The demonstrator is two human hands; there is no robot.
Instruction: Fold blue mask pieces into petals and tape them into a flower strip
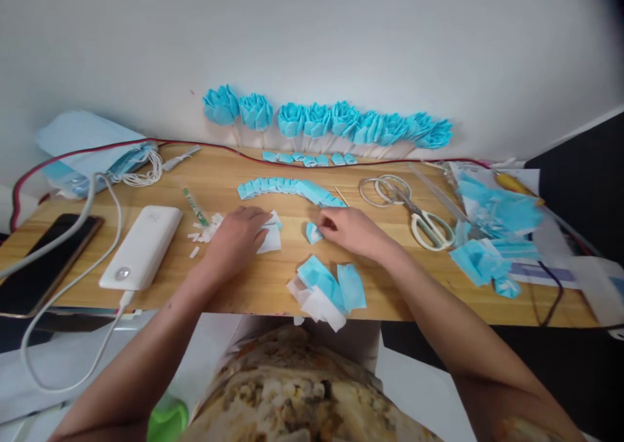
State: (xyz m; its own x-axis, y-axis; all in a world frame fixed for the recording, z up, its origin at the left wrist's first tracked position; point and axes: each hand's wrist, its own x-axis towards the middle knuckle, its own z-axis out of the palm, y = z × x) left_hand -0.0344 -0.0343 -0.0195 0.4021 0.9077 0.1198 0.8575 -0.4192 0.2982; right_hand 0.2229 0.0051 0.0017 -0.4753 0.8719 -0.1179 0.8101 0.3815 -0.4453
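While the L hand (238,237) lies palm down over white-and-blue squares (270,239) on the bench (253,286), fingers close together, the R hand (344,229) has its fingers curled in at a small folded blue piece (312,233), mid-bench; can't tell if either hand pinches or only presses. Progress-wise, approx. nine blue flowers (316,121) on thin sticks lean vs. the wall (312,39) & look finished. A curved row of folded strips (273,185) sits in front, w/ a shorter row of small pcs. (311,161) nearer the wall, so folding seems well along but prob. incomplete: loose sheets (322,279) lie at the near edge, & more blue material (497,208) is heaped on the right, past the scissors (431,229). None of these folded pcs. appears on a stick yet. Hard to make out: what's under the L palm, the R fingertips' exact contact, & the blurry tube (192,203) by the white scraps (214,222). The phone (36,283) is cut off by the frame's L edge.
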